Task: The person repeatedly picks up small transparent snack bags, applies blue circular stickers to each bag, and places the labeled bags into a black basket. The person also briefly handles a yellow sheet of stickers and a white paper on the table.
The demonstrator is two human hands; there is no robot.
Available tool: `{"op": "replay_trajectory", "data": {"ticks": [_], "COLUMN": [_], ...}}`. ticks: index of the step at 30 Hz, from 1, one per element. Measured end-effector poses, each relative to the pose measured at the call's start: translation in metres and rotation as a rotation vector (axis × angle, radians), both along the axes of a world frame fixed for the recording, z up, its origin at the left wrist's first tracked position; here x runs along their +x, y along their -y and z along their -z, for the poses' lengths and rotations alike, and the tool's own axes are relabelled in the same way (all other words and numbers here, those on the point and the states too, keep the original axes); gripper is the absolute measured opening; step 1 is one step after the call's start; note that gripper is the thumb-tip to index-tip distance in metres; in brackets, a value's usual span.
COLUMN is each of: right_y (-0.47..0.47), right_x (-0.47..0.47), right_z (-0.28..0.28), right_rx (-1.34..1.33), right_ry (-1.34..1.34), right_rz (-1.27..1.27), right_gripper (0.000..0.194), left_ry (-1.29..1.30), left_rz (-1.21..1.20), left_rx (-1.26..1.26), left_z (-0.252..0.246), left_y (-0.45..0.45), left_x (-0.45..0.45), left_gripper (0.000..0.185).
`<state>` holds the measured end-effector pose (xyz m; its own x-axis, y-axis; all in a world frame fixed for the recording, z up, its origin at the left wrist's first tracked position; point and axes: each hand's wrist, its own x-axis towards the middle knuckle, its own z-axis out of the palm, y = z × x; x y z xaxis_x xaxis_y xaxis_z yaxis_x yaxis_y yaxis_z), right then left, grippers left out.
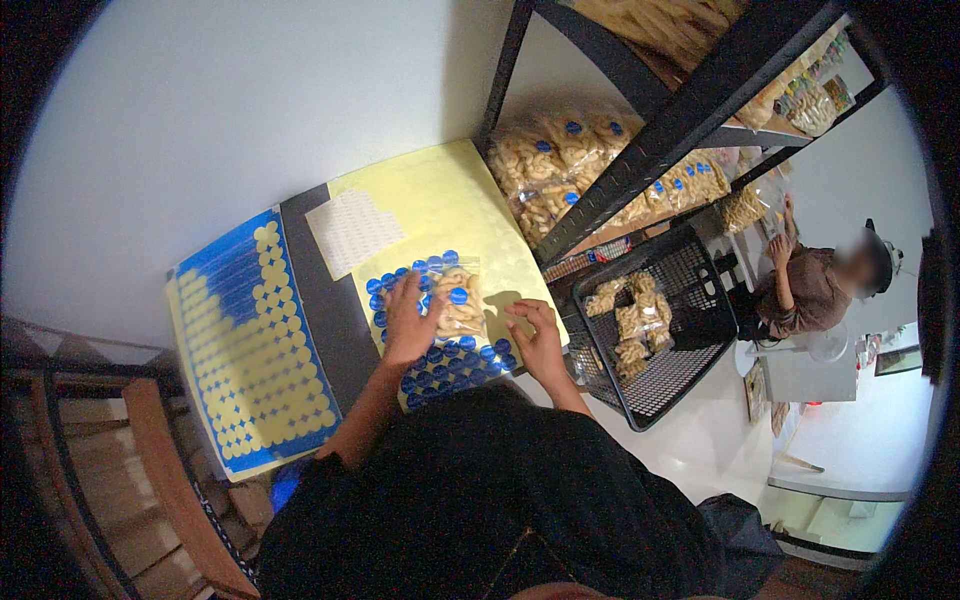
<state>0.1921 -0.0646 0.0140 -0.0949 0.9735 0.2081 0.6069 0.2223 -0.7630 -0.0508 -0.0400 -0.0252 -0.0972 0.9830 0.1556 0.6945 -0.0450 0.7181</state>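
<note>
A clear plastic bag of pale curled snacks [460, 319] lies on a yellow sheet, with a round blue sticker [457, 295] on its front. My left hand [410, 319] is at the bag's left side, fingers spread over rows of blue round stickers [442, 367]; whether a fingertip touches the bag I cannot tell. To the right of the bag is my right hand [536, 337], its fingers apart and curved, holding nothing. The yellow sheet [420, 180] extends behind the bag, and a white sheet with small print [352, 231] overlaps its left edge.
A blue sticker backing sheet [255, 337] with many yellow circles lies at left. Black shelving [600, 202] with bagged snacks [555, 154] rises at right. Below it stands a black plastic basket [637, 420] holding several snack bags [643, 315]. A person [806, 292] is farther right.
</note>
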Motion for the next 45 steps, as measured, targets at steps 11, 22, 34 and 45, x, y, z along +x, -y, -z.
{"op": "replay_trajectory", "data": {"ticks": [11, 22, 34, 45], "right_y": [0.000, -0.004, 0.001, -0.013], "right_x": [-0.002, 0.001, 0.007, 0.001], "right_z": [0.009, 0.010, 0.026, 0.013], "right_rx": [-0.128, -0.087, -0.091, -0.015], "right_ry": [0.016, 0.026, 0.035, 0.016], "right_rz": [-0.003, -0.109, -0.091, -0.122], "right_gripper": [0.022, 0.026, 0.026, 0.031], "left_ry": [-0.324, -0.220, 0.180, 0.495], "left_rz": [-0.581, -0.585, -0.570, -0.345], "left_rx": [-0.002, -0.073, -0.032, 0.165], "left_z": [0.035, 0.030, 0.076, 0.031], "left_y": [-0.059, -0.081, -0.096, -0.079], "left_x": [-0.130, -0.134, -0.163, -0.147], "left_gripper": [0.068, 0.069, 0.065, 0.018]}}
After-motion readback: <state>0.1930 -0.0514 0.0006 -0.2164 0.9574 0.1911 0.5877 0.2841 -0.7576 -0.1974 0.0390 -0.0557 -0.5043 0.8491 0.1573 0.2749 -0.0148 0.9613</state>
